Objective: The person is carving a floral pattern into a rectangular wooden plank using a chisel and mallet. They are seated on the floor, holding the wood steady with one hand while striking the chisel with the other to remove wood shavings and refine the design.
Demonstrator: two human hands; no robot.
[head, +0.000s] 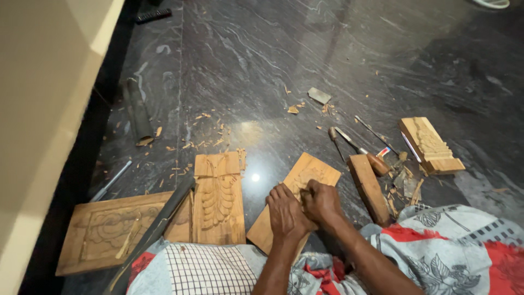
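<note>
A light wooden board with a carved relief lies tilted on the dark floor in front of me. My left hand presses down on its near half, fingers curled. Right beside it, my right hand is closed around a small carving tool whose tip meets the board's carved area; the tool is mostly hidden in the fist. Both forearms reach in from the bottom edge, over patterned cloth on my lap.
A leaf-carved panel and a larger flower-carved panel lie to the left, with a dark metal bar across them. To the right lie a wooden mallet block, chisels, a carved block and wood chips. A cream wall stands left.
</note>
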